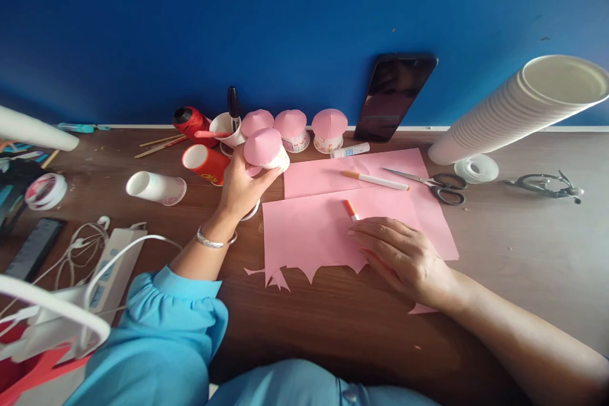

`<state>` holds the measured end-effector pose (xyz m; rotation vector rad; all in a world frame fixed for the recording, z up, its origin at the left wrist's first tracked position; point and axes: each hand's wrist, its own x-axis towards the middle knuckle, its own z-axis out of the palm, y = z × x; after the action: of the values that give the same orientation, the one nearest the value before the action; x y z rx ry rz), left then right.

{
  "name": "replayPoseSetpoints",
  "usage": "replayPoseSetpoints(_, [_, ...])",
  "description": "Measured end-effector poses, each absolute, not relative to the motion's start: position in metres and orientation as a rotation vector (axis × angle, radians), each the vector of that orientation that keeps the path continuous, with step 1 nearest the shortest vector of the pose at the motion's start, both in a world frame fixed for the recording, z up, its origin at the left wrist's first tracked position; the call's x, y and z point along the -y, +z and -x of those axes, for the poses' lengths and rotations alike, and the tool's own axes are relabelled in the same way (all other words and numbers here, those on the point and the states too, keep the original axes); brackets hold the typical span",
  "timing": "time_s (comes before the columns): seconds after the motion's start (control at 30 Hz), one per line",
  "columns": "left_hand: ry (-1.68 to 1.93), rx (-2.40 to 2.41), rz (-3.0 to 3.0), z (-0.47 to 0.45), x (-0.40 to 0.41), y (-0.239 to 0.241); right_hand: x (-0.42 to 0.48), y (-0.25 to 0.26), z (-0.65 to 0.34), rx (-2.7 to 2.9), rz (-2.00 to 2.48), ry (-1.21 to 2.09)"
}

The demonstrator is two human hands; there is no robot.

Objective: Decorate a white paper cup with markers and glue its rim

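Note:
My left hand (243,184) is closed around a small paper cup with a pink cone-shaped paper top (263,147), holding it tilted above the table. My right hand (404,260) lies palm down, fingers stretched out and close together, over a sheet of pink paper (309,228) with a scalloped cut edge. From under its fingertips sticks the orange end of a marker (351,209); the rest of that marker is hidden. Behind the left hand stand similar pink-topped cups, one (291,130) in the middle and another (330,130) to its right.
A white marker (377,180) and scissors (435,185) lie on the pink paper. A glue stick (351,150), a phone (396,98), a tall cup stack (518,111) and a tape roll (476,169) are around. Leftward are a white cup (156,188), red cup (205,163) and power strip (111,266).

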<state>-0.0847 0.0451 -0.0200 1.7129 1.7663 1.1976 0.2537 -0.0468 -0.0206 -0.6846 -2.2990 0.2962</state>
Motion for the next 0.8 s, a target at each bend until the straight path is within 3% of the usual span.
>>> replayPoseSetpoints(0.43, [1.189,-1.263,-1.443,0.071,-0.035,-0.006,0.046,-0.021,-0.253,2.302,0.683,0.28])
replayPoseSetpoints(0.8, [0.98,-1.164,-1.558,0.039,-0.004,-0.001,0.048,-0.006,-0.255,2.18,0.805,0.135])
